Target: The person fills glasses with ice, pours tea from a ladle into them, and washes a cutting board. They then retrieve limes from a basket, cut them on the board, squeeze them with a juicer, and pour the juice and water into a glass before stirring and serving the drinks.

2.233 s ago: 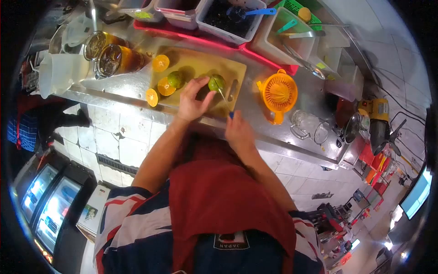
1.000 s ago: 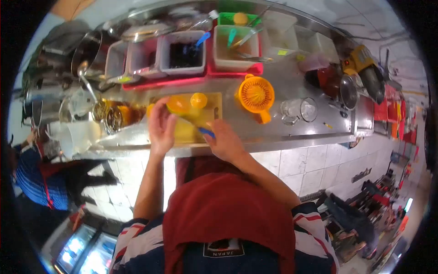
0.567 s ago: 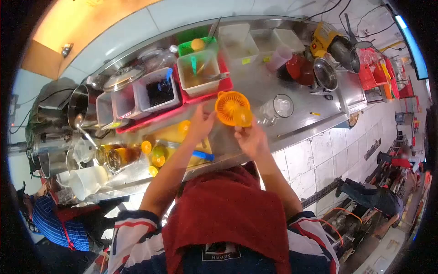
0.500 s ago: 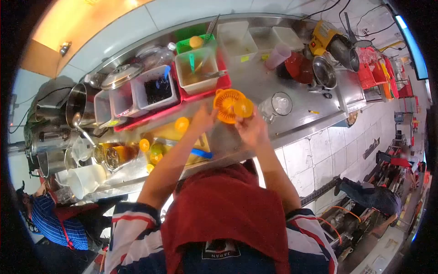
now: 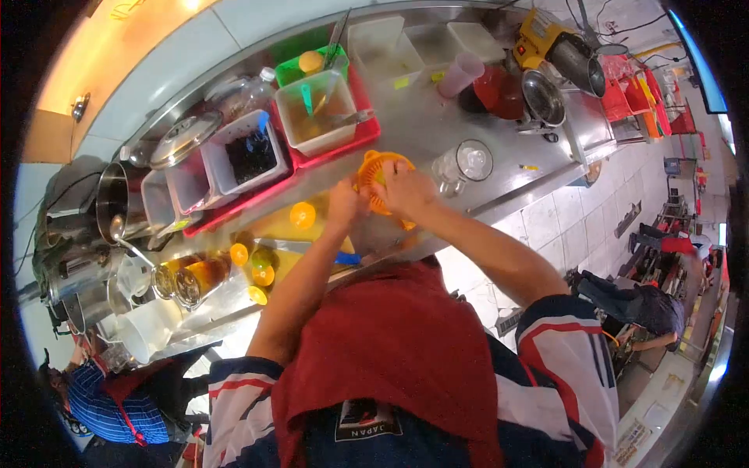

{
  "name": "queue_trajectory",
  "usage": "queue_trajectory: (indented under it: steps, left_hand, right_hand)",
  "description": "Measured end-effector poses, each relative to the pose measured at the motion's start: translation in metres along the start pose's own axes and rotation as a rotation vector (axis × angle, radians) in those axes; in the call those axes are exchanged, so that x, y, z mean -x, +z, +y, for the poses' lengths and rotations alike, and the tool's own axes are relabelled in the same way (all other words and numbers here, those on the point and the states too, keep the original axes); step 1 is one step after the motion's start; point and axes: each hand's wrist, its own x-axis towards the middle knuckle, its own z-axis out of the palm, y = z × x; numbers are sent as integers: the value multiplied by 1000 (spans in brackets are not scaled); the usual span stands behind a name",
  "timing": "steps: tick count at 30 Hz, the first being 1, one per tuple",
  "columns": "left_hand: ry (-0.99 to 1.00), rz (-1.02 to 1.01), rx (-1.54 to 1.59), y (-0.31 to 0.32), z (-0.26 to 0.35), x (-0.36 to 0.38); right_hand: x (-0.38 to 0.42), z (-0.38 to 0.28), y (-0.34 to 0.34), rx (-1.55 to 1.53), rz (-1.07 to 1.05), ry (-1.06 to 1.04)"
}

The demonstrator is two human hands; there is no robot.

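Observation:
An orange plastic citrus juicer (image 5: pixel 367 168) sits on the steel counter in front of me. My left hand (image 5: pixel 348 204) is closed at its near left edge. Over the juicer's top, my right hand (image 5: pixel 409 192) presses down with fingers curled round an orange half, which is mostly hidden under them. Left of my hands lies a yellow cutting board (image 5: pixel 289 239) with a cut orange half (image 5: pixel 303 215) and a blue-handled knife (image 5: pixel 348 258). More cut citrus pieces (image 5: pixel 264 274) lie at the board's left. A glass mug of ice (image 5: pixel 473 161) stands right of the juicer.
Tubs, including one with dark contents (image 5: pixel 243 160) and one with cloudy liquid (image 5: pixel 316 117), line the back on red trays. Amber drinks (image 5: pixel 204 279) and a white pitcher (image 5: pixel 148 327) stand left. A yellow machine (image 5: pixel 538 39) is back right. A person in blue stripes (image 5: pixel 117 402) is at left.
My right hand has brought the orange half from beside the juicer's rim onto its top, and its elbow has swung outward. My left hand stays at the juicer. The view has shifted slightly.

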Motion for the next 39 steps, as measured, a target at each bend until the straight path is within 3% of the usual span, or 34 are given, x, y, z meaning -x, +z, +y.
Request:
queue_trajectory:
  steps: [2,9,11,17,20,24,26,27,29,32,36,38,39]
  left_hand:
    - [-25,-117,82,-14,18,4]
    - [-99,-140,142,-13,26,7]
    - [63,-28,-19,-6,14,5]
    - [124,-7,-19,-2,3,3]
    - [74,-11,34,-3,8,5]
    - [108,39,80,-4,11,0]
    - [56,40,63,2,7,4]
    - [45,49,73,2,6,10]
    - [34,42,72,1,6,6]
    - [65,40,69,4,-1,6]
    - [1,-17,25,1,3,4]
    - [87,12,61,-3,7,1]
    - [93,16,62,0,3,4]
  right_hand:
    - [-1,2,-4,101,-62,-53]
    - [-8,1,13,97,-155,-4]
    - [-6,-2,22,-18,-76,5]
    - [-12,-11,28,60,-165,158]
    - [-28,-18,11,30,-250,218]
    - [-48,-6,30,133,-275,142]
    - [-38,-9,25,65,-240,250]
    - [-29,-8,28,77,-248,240]
    - [-15,0,39,12,7,160]
    - [-5,-9,52,247,-15,169]
    - [-35,-1,54,104,-192,260]
    - [-42,34,83,193,-158,61]
    - [-34,16,66,195,-151,60]
